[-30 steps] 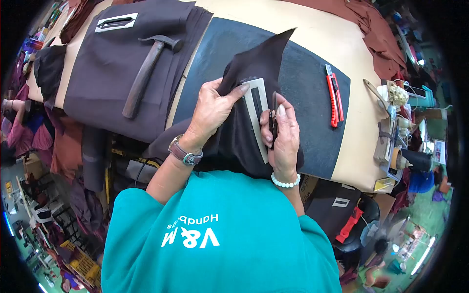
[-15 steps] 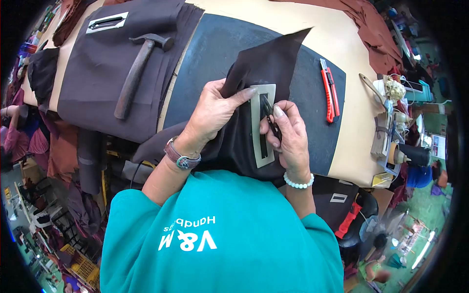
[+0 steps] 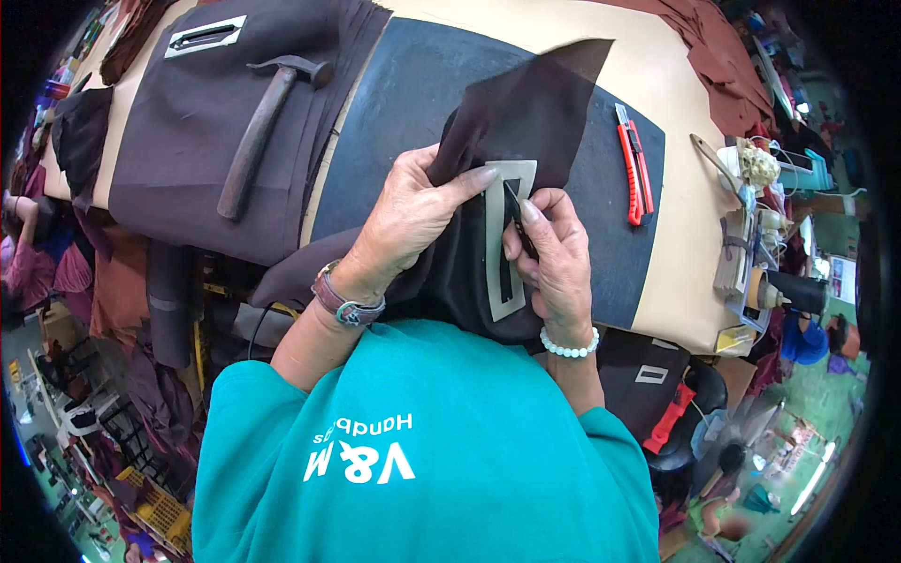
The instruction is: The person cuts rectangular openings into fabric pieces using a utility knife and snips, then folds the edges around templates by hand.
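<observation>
My left hand (image 3: 413, 206) is closed on a dark brown fabric piece (image 3: 535, 103), its thumb pressing the upper left corner of a pale rectangular frame (image 3: 497, 253). That frame surrounds a long narrow slot in the fabric. In my right hand (image 3: 556, 249) are small black thread snips (image 3: 513, 194), mostly hidden by the fingers; their tip points into the slot near its upper end. The fabric is held up in front of my shirt, its upper corner standing above the dark cutting mat (image 3: 413, 94).
A hammer (image 3: 258, 141) rests on stacked dark fabric (image 3: 178, 159) at left, near another framed slot (image 3: 205, 36). A red utility knife (image 3: 634, 169) lies on the mat. Tools and a spool (image 3: 798, 293) crowd the table's right edge. Rust-coloured fabric (image 3: 727, 70) lies at upper right.
The snips have shifted slightly up the slot and show less behind the right fingers. The fabric's upper corner has moved a little up and right. Both hands keep their hold.
</observation>
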A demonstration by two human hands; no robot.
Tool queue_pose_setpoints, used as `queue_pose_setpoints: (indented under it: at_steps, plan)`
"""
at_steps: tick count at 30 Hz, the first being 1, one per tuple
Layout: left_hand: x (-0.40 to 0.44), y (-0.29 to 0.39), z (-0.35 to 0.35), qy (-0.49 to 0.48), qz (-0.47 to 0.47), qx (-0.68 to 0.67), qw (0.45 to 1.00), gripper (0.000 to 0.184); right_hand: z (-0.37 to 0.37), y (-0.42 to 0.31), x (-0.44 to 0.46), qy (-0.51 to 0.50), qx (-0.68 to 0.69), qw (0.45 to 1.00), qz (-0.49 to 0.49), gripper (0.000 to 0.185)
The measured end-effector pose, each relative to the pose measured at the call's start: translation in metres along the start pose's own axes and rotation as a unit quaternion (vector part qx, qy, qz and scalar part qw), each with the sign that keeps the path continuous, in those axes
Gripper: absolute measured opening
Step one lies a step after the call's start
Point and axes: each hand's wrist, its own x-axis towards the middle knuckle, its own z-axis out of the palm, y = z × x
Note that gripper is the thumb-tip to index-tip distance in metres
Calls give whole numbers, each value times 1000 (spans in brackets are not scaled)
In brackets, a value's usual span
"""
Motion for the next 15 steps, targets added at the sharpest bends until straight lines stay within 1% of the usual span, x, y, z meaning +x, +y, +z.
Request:
queue_pose_setpoints:
  at_steps: [4,7,8,12,15]
  plan:
    - [-2,-5,0,15,-2,-4,1000,15,3,5,1,19,-38,999,-11,17]
    - [-1,-16,4,73,22,-13,997,16,5,6,-5,46,-105,993,-26,16]
    - [-1,-18,5,95,23,12,995,17,7,5,-8,48,-121,991,-20,16]
    - [-3,-23,18,139,60,-2,988,13,16,5,-22,71,-72,995,11,19]
    - [-6,-28,23,139,63,-29,988,12,19,11,-23,110,-71,991,-26,19]
